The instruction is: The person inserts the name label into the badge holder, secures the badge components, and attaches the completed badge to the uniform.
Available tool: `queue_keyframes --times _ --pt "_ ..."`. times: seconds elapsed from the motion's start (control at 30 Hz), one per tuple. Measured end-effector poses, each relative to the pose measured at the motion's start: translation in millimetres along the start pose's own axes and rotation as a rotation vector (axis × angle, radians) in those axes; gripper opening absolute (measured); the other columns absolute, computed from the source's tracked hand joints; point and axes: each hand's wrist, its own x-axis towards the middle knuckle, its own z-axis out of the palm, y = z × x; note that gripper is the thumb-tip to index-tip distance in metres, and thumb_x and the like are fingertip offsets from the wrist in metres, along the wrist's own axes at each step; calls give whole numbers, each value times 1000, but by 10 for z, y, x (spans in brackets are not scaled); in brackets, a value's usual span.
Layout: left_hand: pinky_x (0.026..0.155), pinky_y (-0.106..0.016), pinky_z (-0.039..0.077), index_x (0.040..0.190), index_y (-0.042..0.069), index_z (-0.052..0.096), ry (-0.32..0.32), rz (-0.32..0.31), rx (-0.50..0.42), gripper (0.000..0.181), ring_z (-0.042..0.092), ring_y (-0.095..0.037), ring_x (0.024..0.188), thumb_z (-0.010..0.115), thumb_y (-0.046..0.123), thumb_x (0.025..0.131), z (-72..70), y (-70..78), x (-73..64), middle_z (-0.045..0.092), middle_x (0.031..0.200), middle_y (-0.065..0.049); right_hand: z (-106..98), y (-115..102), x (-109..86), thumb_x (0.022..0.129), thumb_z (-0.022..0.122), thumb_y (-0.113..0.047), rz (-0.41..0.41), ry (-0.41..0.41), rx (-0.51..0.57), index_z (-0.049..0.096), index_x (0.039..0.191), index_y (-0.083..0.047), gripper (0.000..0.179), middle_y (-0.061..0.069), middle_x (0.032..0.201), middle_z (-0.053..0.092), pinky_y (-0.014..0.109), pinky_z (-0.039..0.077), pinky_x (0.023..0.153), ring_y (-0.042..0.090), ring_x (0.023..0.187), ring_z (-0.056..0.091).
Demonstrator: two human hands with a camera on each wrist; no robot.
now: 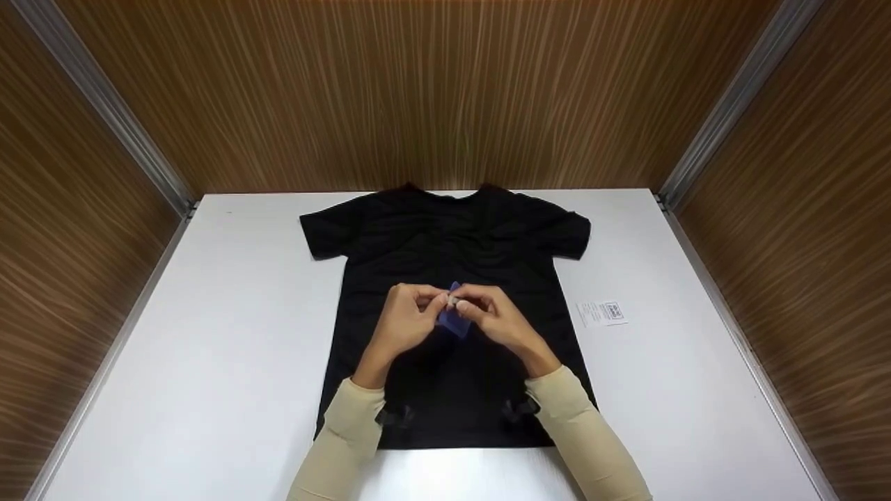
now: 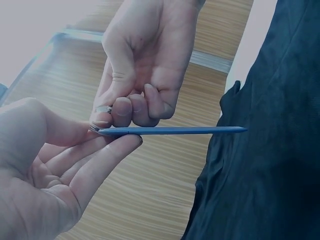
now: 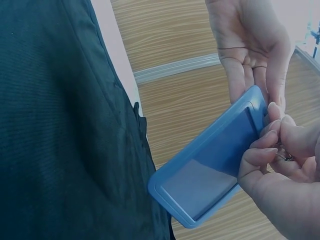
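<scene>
Over the black T-shirt (image 1: 452, 243), both hands meet at one end of a blue badge holder (image 3: 210, 165). It hangs below the fingers as a flat, framed, rounded rectangle, and appears edge-on in the left wrist view. My left hand (image 1: 407, 320) pinches the holder's end between thumb and fingers. A small metal clip (image 2: 103, 109) at that end is pinched by my right hand (image 1: 501, 320), with its other fingers curled in. How the clip joins the holder is mostly hidden behind the fingers. The T-shirt lies spread flat, collar away from me.
A small white printed card (image 1: 603, 314) lies on the white table (image 1: 230, 334) right of the shirt. Wood-grain panels (image 1: 445, 97) enclose the table at the back and both sides, with metal rails (image 1: 738, 90) at the corners.
</scene>
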Motion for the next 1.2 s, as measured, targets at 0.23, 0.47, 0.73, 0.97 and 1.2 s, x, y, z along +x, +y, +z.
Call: queue_keyframes --times 0.23,0.47,0.73,0.97,1.2 --pt "67 -18 57 96 -2 80 -2 19 0 14 77 -27 80 67 1 97 -2 -3 -6 80 91 -15 5 -9 -14 101 58 0 -1 -2 0 70 108 9 16 23 96 64 22 51 75 9 85 59" --pt "65 -16 55 98 -3 80 6 24 1 14 77 -25 79 66 -1 96 2 -11 8 80 93 -15 -2 -1 -5 102 58 -1 5 -3 7 70 109 9 17 23 99 66 22 53 80 15 89 62" --pt "65 -29 63 97 -5 79 37 -21 -91 14 78 -27 80 65 -4 97 -22 -12 17 79 92 -19 19 -39 -3 101 58 0 0 7 71 68 107 12 17 0 95 64 23 52 77 10 86 59" --pt "71 -31 64 101 -9 76 15 -58 -163 15 78 -32 89 62 -4 99 -67 16 13 78 99 -24 38 -72 0 103 57 -2 18 5 106 66 105 13 18 -4 96 64 22 52 76 8 86 59" --pt "72 -30 64 103 -9 76 12 -73 -200 16 78 -32 89 61 -3 100 -87 13 14 77 101 -26 40 -76 6 104 55 -4 35 -9 112 64 106 12 18 -2 98 65 23 54 79 9 88 61"
